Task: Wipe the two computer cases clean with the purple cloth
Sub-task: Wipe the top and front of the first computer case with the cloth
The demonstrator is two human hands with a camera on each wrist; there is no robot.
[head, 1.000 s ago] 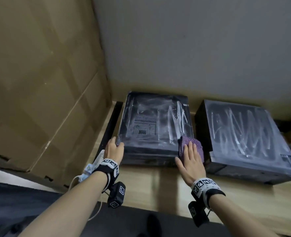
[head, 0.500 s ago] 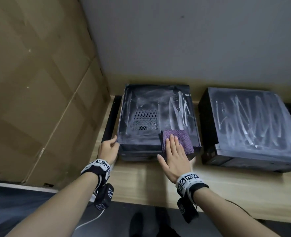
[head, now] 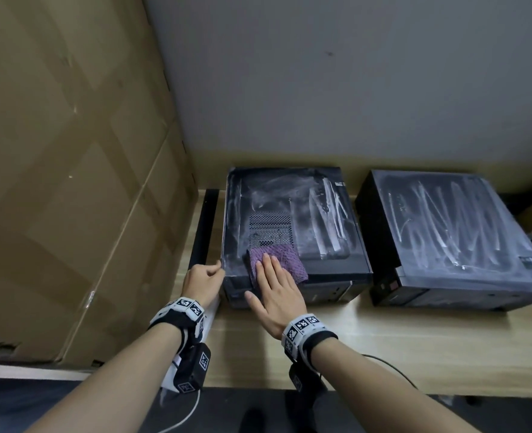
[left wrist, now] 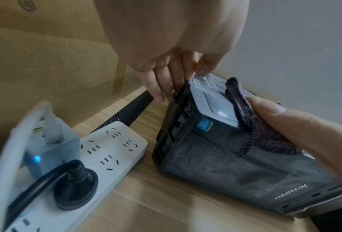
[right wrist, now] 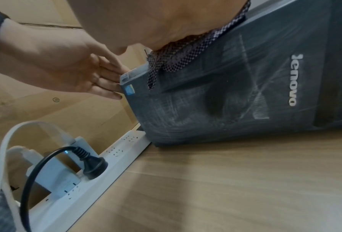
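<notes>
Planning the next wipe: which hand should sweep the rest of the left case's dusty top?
Right. The right hand already presses the purple knitted cloth flat there; the left hand grips the dusty black computer case at its corner.

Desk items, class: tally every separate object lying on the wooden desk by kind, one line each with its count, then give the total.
Computer cases: 2 (left case, right case)
Purple cloth: 1
White power strip: 1
Black bar beside the left case: 1
Total: 5

A purple knitted cloth (head: 285, 264) with a fine checked weave lies on a black metal computer case (head: 292, 210) streaked with pale grey dust; the second black computer case (head: 452, 226) shows whitish zigzag smears. The wooden desk (head: 383, 345) is light tan, the plastic power strip (left wrist: 106, 150) white.
</notes>
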